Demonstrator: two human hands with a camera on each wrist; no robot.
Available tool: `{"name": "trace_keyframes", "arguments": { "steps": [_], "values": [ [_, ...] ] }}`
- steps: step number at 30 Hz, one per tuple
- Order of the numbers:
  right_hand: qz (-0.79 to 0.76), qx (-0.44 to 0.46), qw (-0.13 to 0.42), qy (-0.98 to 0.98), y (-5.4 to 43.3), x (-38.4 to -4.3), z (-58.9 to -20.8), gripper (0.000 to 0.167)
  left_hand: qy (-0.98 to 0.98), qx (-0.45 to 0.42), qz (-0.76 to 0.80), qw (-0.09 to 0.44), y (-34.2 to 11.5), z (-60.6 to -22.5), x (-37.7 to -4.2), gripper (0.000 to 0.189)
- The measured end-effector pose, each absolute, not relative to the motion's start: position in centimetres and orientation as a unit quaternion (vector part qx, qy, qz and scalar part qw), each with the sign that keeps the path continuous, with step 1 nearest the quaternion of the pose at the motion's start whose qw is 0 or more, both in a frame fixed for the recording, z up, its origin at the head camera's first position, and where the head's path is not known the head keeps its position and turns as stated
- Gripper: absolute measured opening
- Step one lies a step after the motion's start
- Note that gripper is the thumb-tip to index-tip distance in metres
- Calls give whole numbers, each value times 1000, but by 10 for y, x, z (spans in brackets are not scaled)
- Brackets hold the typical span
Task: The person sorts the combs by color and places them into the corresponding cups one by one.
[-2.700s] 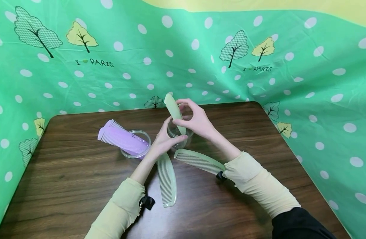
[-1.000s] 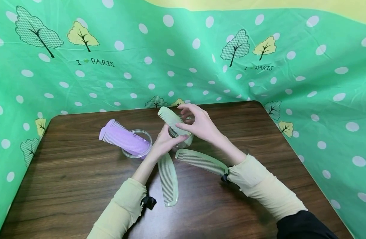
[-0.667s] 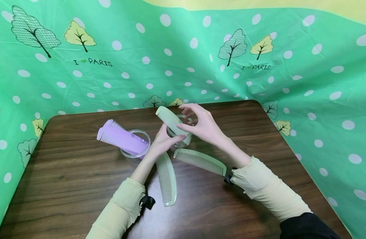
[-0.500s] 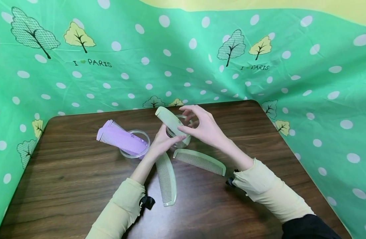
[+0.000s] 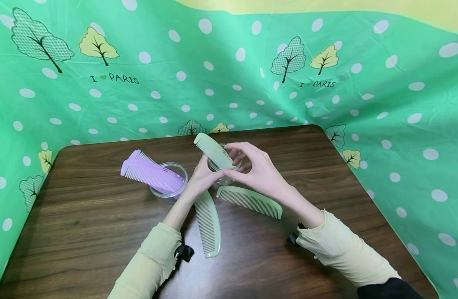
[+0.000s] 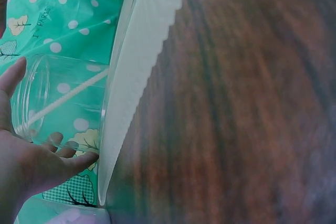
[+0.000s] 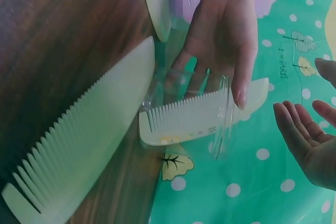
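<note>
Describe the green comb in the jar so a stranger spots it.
On the dark wood-grain table, near its far edge, the left hand grips a clear jar. The pale green comb leans inside, its upper end jutting past the rim. It alone is green and in a jar: two other green combs lie on the table, and the purple combs lean in another jar.

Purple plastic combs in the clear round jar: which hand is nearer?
Left. The left hand is a little right of the purple plastic combs, holding the other clear round jar; the right hand is farther right, past the left.
</note>
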State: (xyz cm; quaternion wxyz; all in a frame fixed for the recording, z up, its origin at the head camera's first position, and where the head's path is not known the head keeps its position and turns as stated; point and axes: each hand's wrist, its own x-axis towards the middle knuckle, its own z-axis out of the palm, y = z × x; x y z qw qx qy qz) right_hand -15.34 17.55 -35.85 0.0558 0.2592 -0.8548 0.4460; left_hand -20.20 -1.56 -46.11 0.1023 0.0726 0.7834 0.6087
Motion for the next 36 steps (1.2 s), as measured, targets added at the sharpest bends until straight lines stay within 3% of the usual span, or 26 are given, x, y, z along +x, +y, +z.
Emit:
{"name": "trace_keyframes", "arguments": {
  "steps": [9,36],
  "values": [
    [438,272,54,-855,168,-137,-366,59,784,77,608,97,-15,-462,-202,70],
    [297,260,-8,-919,140,-109,-408,52,778,73,615,104,-15,-459,-201,81]
  ]
}}
